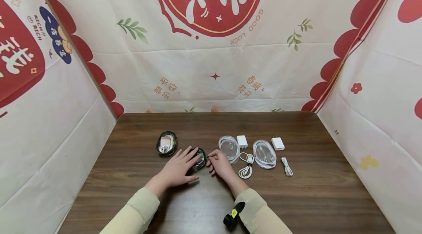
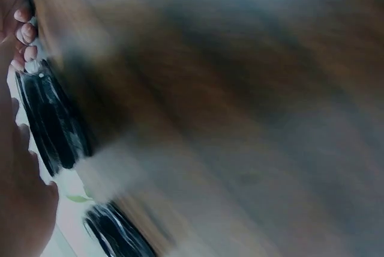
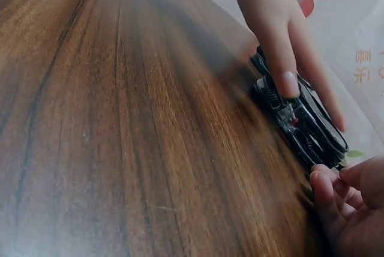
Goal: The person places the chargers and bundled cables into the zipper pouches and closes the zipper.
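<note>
My left hand (image 1: pixel 177 169) lies over a black coil of cable (image 1: pixel 202 160), its fingers spread and mostly straight across the top. In the right wrist view, the left thumb (image 3: pixel 289 83) presses the near side of the coil, whose stacked loops show dark and glossy. At the coil's right end, my right hand (image 1: pixel 221 164) pinches a thin black end between thumb and forefinger, the other fingers curled beneath. Another black coil (image 1: pixel 158 145) sits to the left, with a white charger block (image 1: pixel 165 141) and a pale cable inside its loop.
Right of the hands lie two clear coiled tubes (image 1: pixel 228 138), two white charger blocks (image 1: pixel 242 141), a white cable with a black tie (image 1: pixel 245 172) and a smaller bundled white cable (image 1: pixel 287 166). Printed cloth walls (image 1: pixel 211 62) enclose the wooden table (image 1: pixel 313 197) at the back and sides.
</note>
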`<act>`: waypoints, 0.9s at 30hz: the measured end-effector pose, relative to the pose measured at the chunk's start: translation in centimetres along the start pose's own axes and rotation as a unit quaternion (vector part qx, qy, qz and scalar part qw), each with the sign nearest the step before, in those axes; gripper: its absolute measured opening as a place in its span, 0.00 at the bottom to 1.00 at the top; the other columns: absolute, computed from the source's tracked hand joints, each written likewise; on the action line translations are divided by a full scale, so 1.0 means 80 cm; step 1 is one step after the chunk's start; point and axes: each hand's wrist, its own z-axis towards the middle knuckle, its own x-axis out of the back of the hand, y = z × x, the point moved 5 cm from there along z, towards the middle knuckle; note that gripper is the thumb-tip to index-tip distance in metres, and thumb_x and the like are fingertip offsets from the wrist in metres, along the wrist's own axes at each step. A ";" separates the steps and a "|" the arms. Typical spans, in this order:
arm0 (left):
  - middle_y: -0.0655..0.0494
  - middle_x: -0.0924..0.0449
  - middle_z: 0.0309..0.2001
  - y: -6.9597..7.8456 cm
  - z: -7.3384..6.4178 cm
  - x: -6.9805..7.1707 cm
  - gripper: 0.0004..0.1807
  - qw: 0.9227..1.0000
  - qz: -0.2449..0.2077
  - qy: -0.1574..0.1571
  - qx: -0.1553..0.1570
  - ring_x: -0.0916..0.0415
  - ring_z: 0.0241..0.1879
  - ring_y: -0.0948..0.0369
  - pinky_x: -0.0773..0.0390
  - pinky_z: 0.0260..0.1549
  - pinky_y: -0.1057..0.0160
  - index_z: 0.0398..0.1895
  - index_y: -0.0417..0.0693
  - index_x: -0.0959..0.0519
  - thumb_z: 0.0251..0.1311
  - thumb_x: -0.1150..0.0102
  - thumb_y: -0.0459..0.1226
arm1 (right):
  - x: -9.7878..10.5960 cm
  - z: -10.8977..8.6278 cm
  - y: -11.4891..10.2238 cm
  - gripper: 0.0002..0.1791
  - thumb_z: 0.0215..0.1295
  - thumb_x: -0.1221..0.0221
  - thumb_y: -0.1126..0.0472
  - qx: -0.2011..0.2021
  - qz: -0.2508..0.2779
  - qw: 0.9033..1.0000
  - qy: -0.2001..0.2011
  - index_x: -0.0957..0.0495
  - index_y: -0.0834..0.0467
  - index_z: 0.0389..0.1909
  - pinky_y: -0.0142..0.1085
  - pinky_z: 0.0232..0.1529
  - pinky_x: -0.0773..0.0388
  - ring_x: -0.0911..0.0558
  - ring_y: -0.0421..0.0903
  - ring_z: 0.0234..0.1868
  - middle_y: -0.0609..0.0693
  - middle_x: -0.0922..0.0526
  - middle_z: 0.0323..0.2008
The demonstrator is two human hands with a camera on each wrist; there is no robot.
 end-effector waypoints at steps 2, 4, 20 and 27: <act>0.51 0.51 0.76 0.001 0.007 -0.001 0.44 1.000 0.003 -0.017 0.006 0.54 0.74 0.48 0.48 0.67 0.41 0.76 0.54 0.43 0.62 0.50 0.65 | 0.000 0.000 0.001 0.05 0.71 0.53 0.73 -0.001 0.002 1.000 -0.001 0.30 0.70 0.43 0.37 0.15 0.22 0.25 0.43 0.16 0.59 0.19 0.25; 0.52 0.51 0.76 0.001 0.012 -0.002 0.44 0.999 -0.002 -0.034 0.014 0.55 0.74 0.48 0.49 0.67 0.41 0.76 0.55 0.44 0.62 0.50 0.65 | 0.001 -0.001 0.001 0.05 0.71 0.53 0.73 -0.003 0.003 1.000 -0.001 0.30 0.70 0.43 0.36 0.15 0.22 0.25 0.43 0.16 0.59 0.19 0.25; 0.55 0.55 0.77 -0.008 0.015 -0.022 0.47 0.997 -0.048 -0.050 0.038 0.58 0.75 0.49 0.47 0.66 0.40 0.77 0.58 0.47 0.60 0.53 0.68 | 0.001 -0.006 0.001 0.06 0.71 0.56 0.74 -0.011 -0.010 1.000 -0.020 0.31 0.71 0.43 0.36 0.14 0.23 0.26 0.41 0.14 0.56 0.22 0.23; 0.55 0.56 0.77 -0.007 0.016 -0.024 0.46 0.996 -0.053 -0.052 0.041 0.58 0.75 0.49 0.47 0.66 0.39 0.77 0.58 0.48 0.60 0.53 0.68 | 0.001 -0.011 -0.002 0.06 0.71 0.56 0.74 -0.016 -0.021 0.999 -0.027 0.31 0.70 0.43 0.35 0.13 0.25 0.26 0.41 0.13 0.55 0.22 0.23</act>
